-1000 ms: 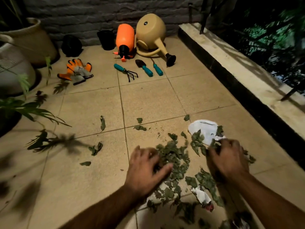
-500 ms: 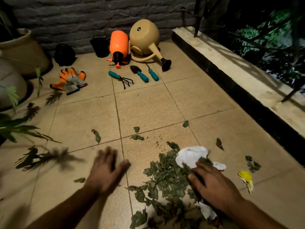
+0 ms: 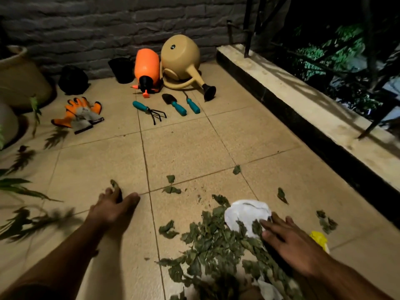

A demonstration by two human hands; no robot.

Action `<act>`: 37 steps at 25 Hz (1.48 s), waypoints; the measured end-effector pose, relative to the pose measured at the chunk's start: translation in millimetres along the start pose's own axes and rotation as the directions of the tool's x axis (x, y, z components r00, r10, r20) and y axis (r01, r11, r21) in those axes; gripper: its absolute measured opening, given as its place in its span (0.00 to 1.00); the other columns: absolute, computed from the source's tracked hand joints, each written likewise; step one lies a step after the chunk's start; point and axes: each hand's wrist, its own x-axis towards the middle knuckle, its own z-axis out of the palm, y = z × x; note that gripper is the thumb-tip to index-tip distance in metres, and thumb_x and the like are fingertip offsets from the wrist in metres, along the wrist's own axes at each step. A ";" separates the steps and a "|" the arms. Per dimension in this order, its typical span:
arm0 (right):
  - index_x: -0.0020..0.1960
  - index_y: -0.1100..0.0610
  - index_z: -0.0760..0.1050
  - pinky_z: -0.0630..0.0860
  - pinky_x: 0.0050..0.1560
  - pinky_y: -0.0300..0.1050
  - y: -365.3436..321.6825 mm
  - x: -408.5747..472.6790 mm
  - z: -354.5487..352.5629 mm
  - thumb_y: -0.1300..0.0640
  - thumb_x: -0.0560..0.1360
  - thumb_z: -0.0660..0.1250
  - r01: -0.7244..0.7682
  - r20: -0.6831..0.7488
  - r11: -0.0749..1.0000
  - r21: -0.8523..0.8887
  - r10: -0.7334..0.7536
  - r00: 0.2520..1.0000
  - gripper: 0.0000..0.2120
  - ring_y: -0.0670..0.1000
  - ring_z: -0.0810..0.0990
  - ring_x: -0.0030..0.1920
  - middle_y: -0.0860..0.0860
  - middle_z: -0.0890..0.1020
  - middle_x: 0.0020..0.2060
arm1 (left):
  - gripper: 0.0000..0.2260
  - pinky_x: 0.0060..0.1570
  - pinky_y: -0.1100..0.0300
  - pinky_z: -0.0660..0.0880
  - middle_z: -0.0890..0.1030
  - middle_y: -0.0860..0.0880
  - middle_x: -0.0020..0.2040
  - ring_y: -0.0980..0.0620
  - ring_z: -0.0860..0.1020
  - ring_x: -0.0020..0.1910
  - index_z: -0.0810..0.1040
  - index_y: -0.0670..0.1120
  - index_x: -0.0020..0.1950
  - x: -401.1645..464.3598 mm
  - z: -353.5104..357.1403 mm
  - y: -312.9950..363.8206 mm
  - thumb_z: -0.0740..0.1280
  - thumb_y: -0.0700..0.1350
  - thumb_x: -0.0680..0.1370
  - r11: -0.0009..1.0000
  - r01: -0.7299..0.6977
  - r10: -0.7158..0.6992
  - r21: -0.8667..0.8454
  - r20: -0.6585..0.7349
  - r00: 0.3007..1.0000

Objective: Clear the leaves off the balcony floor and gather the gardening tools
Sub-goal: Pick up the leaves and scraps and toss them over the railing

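Observation:
A heap of dry green leaves (image 3: 216,245) lies on the tiled balcony floor near me, with white paper (image 3: 244,213) among it. My right hand (image 3: 287,241) rests flat on the heap's right side, fingers spread. My left hand (image 3: 112,207) reaches out left of the heap, its fingers touching a single leaf (image 3: 114,185). Stray leaves (image 3: 171,185) lie further out. By the wall lie a hand rake (image 3: 149,110), a trowel (image 3: 174,104), a third teal-handled tool (image 3: 191,104), orange gloves (image 3: 79,114), an orange sprayer (image 3: 146,71) and a tan watering can (image 3: 181,61).
Two black pots (image 3: 73,80) stand against the brick wall. Large planters (image 3: 19,76) and plant fronds (image 3: 19,187) crowd the left side. A raised ledge (image 3: 303,109) with a railing runs along the right. A yellow scrap (image 3: 319,239) lies by my right hand.
My left hand left the heap and moved out to the left, reaching a lone leaf. My right hand swept leaves and paper toward me, then flattened on the heap.

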 end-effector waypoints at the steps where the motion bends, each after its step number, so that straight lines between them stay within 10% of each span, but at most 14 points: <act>1: 0.77 0.34 0.59 0.48 0.80 0.55 0.4 -2.0 -1.3 0.35 0.81 0.52 -0.006 0.025 1.000 0.013 0.006 1.000 0.24 0.54 0.43 0.81 0.42 0.49 0.81 | 0.52 0.73 0.43 0.62 0.60 0.43 0.80 0.41 0.61 0.76 0.58 0.47 0.80 -9.0 9.8 9.8 0.46 0.81 0.67 0.992 -0.085 0.087 0.092 -0.024 0.996; 5: 0.73 0.31 0.64 0.47 0.79 0.58 -1.8 1.1 0.5 0.35 0.81 0.54 0.019 0.038 1.000 0.025 -0.020 0.999 0.20 0.55 0.41 0.81 0.42 0.48 0.81 | 0.33 0.73 0.51 0.61 0.67 0.54 0.76 0.51 0.65 0.73 0.67 0.56 0.75 -62.0 71.4 68.4 0.43 0.72 0.79 0.862 -0.468 0.487 0.194 -0.063 0.871; 9: 0.58 0.28 0.74 0.48 0.79 0.56 1.5 2.7 -1.4 0.32 0.78 0.57 0.063 0.008 0.991 0.116 -0.064 0.998 0.11 0.53 0.47 0.81 0.45 0.62 0.79 | 0.27 0.68 0.48 0.69 0.70 0.48 0.70 0.51 0.69 0.65 0.70 0.54 0.66 -30.3 72.5 108.8 0.52 0.71 0.78 0.922 -0.368 0.386 0.120 -0.222 0.895; 13: 0.58 0.28 0.72 0.46 0.79 0.63 -10.4 -4.1 3.2 0.39 0.82 0.57 0.040 -0.021 0.994 0.100 -0.038 0.999 0.08 0.58 0.42 0.81 0.44 0.52 0.81 | 0.44 0.77 0.42 0.47 0.46 0.49 0.82 0.44 0.46 0.80 0.50 0.54 0.82 -9.8 74.5 122.3 0.46 0.78 0.73 0.931 -0.328 0.321 0.161 0.070 0.945; 19: 0.69 0.33 0.70 0.44 0.78 0.65 -10.9 -6.5 -1.1 0.43 0.83 0.57 0.005 0.040 0.999 0.054 -0.007 0.999 0.16 0.60 0.39 0.81 0.46 0.48 0.82 | 0.34 0.76 0.51 0.37 0.44 0.62 0.78 0.59 0.43 0.77 0.51 0.60 0.80 -121.4 111.1 139.5 0.45 0.74 0.77 0.847 -0.528 0.504 0.062 0.218 0.835; 22: 0.53 0.36 0.77 0.61 0.76 0.57 -22.4 -9.2 -10.0 0.51 0.80 0.61 -0.020 -0.034 0.982 0.186 0.027 0.999 0.11 0.58 0.62 0.77 0.42 0.72 0.72 | 0.27 0.79 0.49 0.51 0.65 0.64 0.74 0.63 0.60 0.72 0.66 0.63 0.74 -140.5 99.1 144.7 0.48 0.71 0.79 0.779 -0.625 0.617 0.059 0.110 0.779; 25: 0.45 0.46 0.72 0.79 0.48 0.48 -35.6 1.9 -34.2 0.53 0.76 0.62 -0.083 -0.196 0.985 0.151 0.112 0.974 0.03 0.52 0.81 0.45 0.46 0.82 0.41 | 0.37 0.75 0.43 0.58 0.57 0.53 0.80 0.47 0.58 0.77 0.59 0.61 0.79 -83.3 74.9 139.7 0.55 0.74 0.73 0.918 -0.363 0.351 0.159 0.098 0.931; 29: 0.61 0.48 0.75 0.78 0.54 0.49 -63.5 53.1 -56.9 0.52 0.77 0.65 -0.109 -0.324 0.993 0.043 0.117 0.939 0.13 0.54 0.80 0.54 0.51 0.79 0.58 | 0.47 0.76 0.38 0.56 0.45 0.50 0.82 0.35 0.46 0.80 0.49 0.59 0.81 -40.8 68.1 130.0 0.66 0.72 0.69 0.881 -0.318 0.158 0.351 0.414 0.897; 33: 0.80 0.47 0.57 0.61 0.73 0.61 -91.5 99.6 -55.5 0.52 0.77 0.64 -0.087 -0.211 0.994 -0.068 0.071 0.975 0.33 0.57 0.54 0.79 0.52 0.53 0.81 | 0.48 0.74 0.32 0.54 0.36 0.49 0.81 0.30 0.38 0.77 0.40 0.58 0.81 -45.8 79.0 127.6 0.69 0.65 0.73 0.844 -0.361 0.178 0.396 0.429 0.886; 37: 0.82 0.45 0.44 0.45 0.77 0.68 -105.3 132.1 -36.4 0.57 0.76 0.63 -0.018 -0.063 0.995 -0.102 0.011 0.998 0.41 0.55 0.39 0.81 0.48 0.38 0.81 | 0.47 0.73 0.30 0.54 0.34 0.50 0.81 0.32 0.36 0.77 0.39 0.58 0.81 -43.5 76.9 130.2 0.69 0.63 0.75 0.857 -0.360 0.165 0.370 0.466 0.869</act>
